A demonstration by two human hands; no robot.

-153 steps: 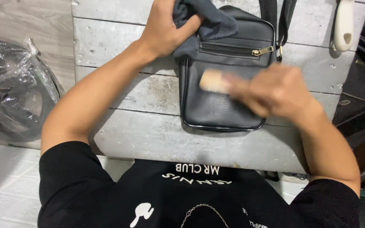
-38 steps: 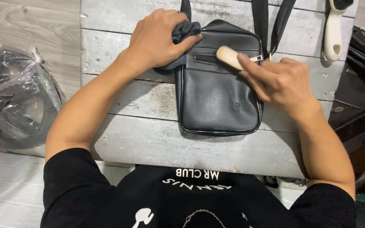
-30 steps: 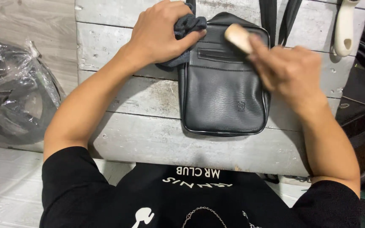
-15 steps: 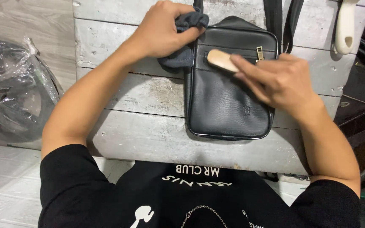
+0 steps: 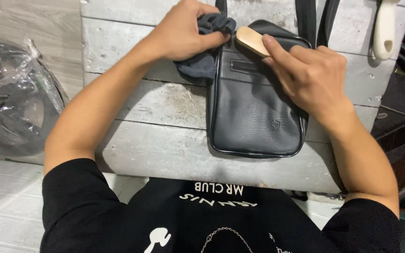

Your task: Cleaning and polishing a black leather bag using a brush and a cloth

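Two hands work over a black leather shoulder bag (image 5: 254, 112) lying flat on a whitewashed plank table (image 5: 165, 107), straps trailing off the far edge. Left hand (image 5: 181, 30): fingers closed on a bunched dark grey cloth (image 5: 202, 65), pressed at the bag's top-left corner, apparently pinning the bag so it cannot slide. Right hand (image 5: 312, 77): fingers clamped around a pale wooden brush (image 5: 253, 40), angled onto the top edge near the zip. A white brush handle (image 5: 384, 28) lies at far right; a plastic-wrapped bundle (image 5: 10, 98) sits left. Compared with half a second ago, the brush has moved up from the zip line toward the bag's top edge; the left hand's grip is unchanged.
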